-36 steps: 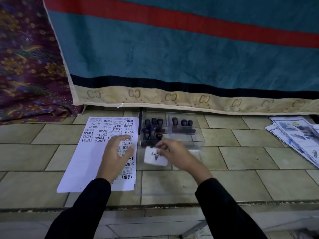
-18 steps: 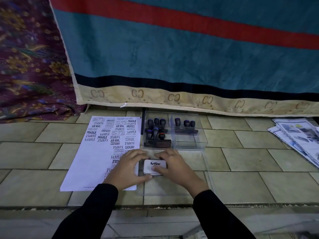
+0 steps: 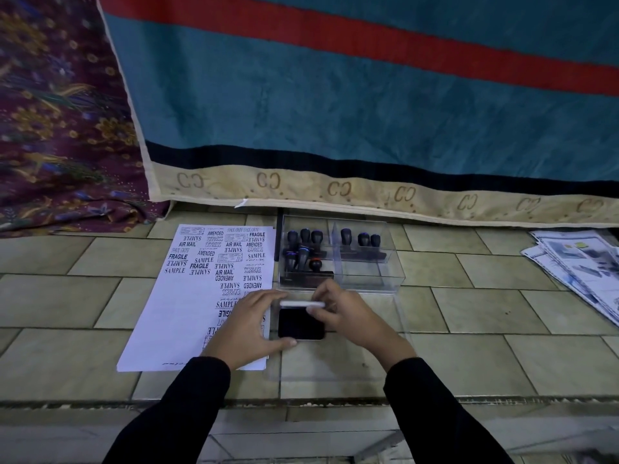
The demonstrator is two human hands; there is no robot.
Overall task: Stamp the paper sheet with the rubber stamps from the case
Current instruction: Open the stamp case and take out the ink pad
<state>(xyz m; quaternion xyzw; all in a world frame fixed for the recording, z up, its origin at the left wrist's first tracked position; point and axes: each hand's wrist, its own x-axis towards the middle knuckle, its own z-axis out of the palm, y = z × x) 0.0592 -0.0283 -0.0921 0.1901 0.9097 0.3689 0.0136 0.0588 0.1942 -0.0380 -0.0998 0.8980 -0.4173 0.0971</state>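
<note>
Right hand (image 3: 348, 316) pinches the white lid (image 3: 301, 303) of the ink pad (image 3: 300, 324) between thumb and curled fingers. The lid is tipped up at the far edge, seen almost edge-on, so the black inked face is exposed toward the person. Left hand (image 3: 249, 326) brackets the pad's left side, thumb at the near corner and fingers curled at the far corner. It looks like a bracing grip, so the base stays down while the lid swings. The heel of the left hand lies on the paper sheet (image 3: 187, 306), which probably also keeps the sheet from sliding. The pad sits just right of the sheet and just in front of the case (image 3: 368, 272), likely so a stamp can go case, pad, paper in short moves. It rests on what looks like a flat clear panel (image 3: 335, 366), maybe the case's cover; can't tell for sure. The sheet lies flat on the tiled ledge (image 3: 469, 346). Its far half and right column are covered in prints (SAMPLE, FRAGILE, AIR MAIL, AMENDED, EXPRESS), and the near left part is blank. The rubber stamps (image 3: 304, 252) stand handles-up in the clear case, more in the left compartment than the right, none in hand. Judged step: opening the pad for inking, next stamp not yet picked. A striped blanket (image 3: 368, 112) hangs behind, and leaflets (image 3: 582, 262) lie far right, well apart.
</note>
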